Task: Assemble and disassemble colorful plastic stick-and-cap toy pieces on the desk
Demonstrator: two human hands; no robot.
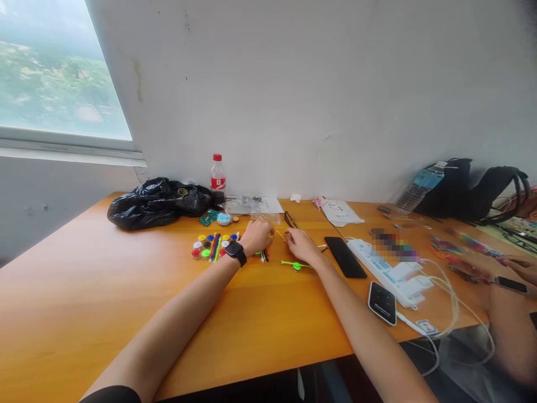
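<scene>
My left hand (258,235), with a black watch on its wrist, is curled shut on a small yellow piece that I cannot name. My right hand (300,244) lies close beside it with fingers pinched at a thin yellow stick (280,235) between the two hands. Under the left hand lie a few red and black sticks (264,256). A green stick with a green cap on it (296,265) lies just in front of my right hand. Left of my left hand sits a cluster of coloured bottle caps and sticks (213,246).
A black plastic bag (157,202), a red-capped bottle (217,177) and clear packets stand by the wall. A black phone (345,257), a white power strip (392,271) with cables and a small black device (382,303) lie to the right. Another person's arm (509,285) rests at far right.
</scene>
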